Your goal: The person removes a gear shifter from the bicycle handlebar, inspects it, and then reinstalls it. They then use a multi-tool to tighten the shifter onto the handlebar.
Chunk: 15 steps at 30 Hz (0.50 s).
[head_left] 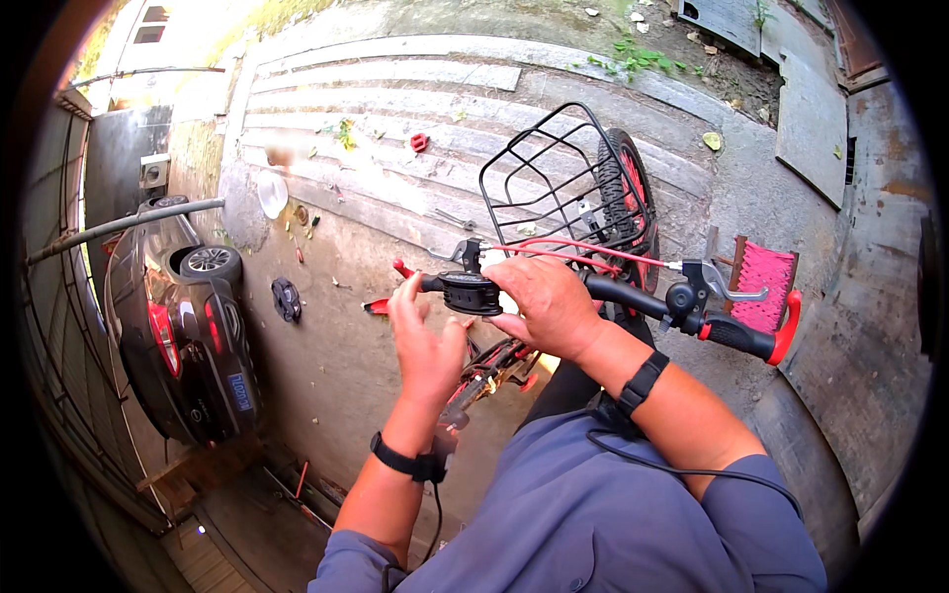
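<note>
A bicycle stands before me, its black handlebar (633, 296) running left to right. On its left part sits a black ribbed part (470, 293), whose exact kind I cannot make out. My right hand (547, 304) is closed around the inner end of this part, thumb below and fingers above. My left hand (425, 336) is at the outer end, fingers half bent and apart, fingertips by the black left grip and thumb off the part. A brake lever (733, 287) and a black grip with a red end (741, 338) are on the right, untouched.
A black wire basket (559, 168) and the front wheel (628, 198) are ahead. Right of the handlebar lies a pink woven piece (763, 287). A dark car (183, 326) stands at left. Small things, including a red piece (419, 142) and black bundle (287, 299), lie on the ground.
</note>
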Each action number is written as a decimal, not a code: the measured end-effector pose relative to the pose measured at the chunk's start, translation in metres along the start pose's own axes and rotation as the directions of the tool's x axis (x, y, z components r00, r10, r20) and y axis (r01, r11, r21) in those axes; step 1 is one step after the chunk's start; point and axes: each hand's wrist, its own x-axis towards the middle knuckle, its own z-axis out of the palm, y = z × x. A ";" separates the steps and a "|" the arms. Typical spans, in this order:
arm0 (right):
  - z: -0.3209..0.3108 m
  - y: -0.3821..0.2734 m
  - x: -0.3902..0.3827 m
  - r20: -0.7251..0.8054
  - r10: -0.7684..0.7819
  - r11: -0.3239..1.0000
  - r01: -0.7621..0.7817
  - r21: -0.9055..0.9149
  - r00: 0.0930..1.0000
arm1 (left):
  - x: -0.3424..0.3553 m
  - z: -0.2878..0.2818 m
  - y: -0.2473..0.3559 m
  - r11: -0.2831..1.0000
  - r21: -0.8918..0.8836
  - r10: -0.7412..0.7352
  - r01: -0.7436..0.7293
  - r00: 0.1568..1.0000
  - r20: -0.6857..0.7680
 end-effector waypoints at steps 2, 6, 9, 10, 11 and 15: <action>0.001 -0.001 0.001 0.002 -0.005 1.000 0.005 0.000 1.000 | -0.005 0.002 -0.001 0.689 -0.492 -0.533 0.532 0.832 0.153; 0.000 -0.001 0.002 0.022 -0.005 1.000 0.006 -0.024 1.000 | 0.001 -0.001 0.020 0.036 -0.629 -0.582 0.777 0.528 0.618; 0.001 0.001 0.002 0.017 -0.026 0.999 0.026 -0.019 1.000 | 0.019 0.012 0.035 -0.102 -0.610 -0.522 0.786 0.480 0.705; -0.002 0.000 0.002 0.024 -0.029 1.000 0.029 -0.008 0.999 | 0.022 0.017 0.031 -0.123 -0.616 -0.488 0.778 0.493 0.721; -0.005 0.000 0.003 0.030 -0.030 1.000 0.030 0.002 0.999 | 0.024 0.021 0.028 -0.144 -0.618 -0.452 0.773 0.504 0.736; -0.030 -0.008 0.000 0.111 0.019 0.997 -0.011 -0.071 0.994 | 0.025 0.021 0.023 -0.126 -0.613 -0.483 0.780 0.491 0.725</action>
